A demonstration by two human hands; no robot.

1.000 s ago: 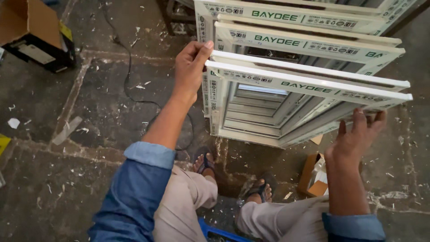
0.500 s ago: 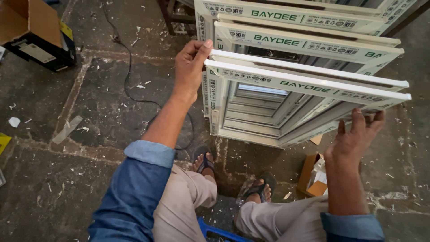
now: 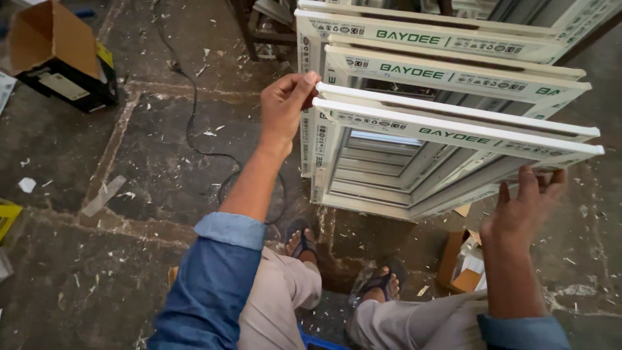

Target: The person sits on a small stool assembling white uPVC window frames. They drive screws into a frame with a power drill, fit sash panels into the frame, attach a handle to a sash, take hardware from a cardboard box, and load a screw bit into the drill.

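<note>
Several white plastic window frames stand upright on the floor, stacked one behind another. My left hand [image 3: 285, 104] grips the top left corner of the nearest window frame [image 3: 453, 133]. My right hand [image 3: 525, 210] presses with spread fingers against the right side of that same frame, under its top rail. More frames [image 3: 440, 71] lean behind it. My knees and sandalled feet are below the frame.
An open cardboard box with a black side [image 3: 58, 55] sits at the far left. A black cable [image 3: 194, 129] runs over the dusty concrete floor. A small cardboard box [image 3: 463, 266] lies by my right foot. Scraps litter the floor.
The nearest frame and both hands have barely shifted; the right hand has slid slightly along the frame's right side.
</note>
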